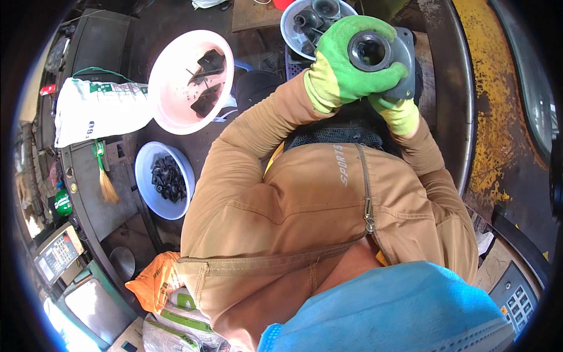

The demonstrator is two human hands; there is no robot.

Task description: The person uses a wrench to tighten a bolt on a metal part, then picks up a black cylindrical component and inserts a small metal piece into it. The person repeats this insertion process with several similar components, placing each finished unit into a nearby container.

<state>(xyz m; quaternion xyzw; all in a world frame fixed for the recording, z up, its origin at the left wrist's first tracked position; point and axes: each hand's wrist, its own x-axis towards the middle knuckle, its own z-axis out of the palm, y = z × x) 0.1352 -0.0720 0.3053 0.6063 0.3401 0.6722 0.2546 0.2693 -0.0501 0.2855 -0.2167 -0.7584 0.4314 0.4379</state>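
In front of my chest, at the upper right, my left hand [337,67] wears a green glove with a yellow-green cuff. Its fingers curl around a dark round collar [353,54] with a hole through the middle. Beside the collar, a grey flanged part [406,56] with a rounded outline shows; I cannot tell whether both are one piece. Beneath it is my right hand [399,114], gloved alike. Mostly its cuff is visible, while its fingers are hidden behind the left hand and the grey part.
A white basket [284,32] of dark funnel-like parts stands just beyond my hands. Left of me are a pink basin [157,82] with black pieces, a pale blue basin [143,190] of small black parts and a white sack [99,114]. A rusty yellow machine [489,88] flanks my right.
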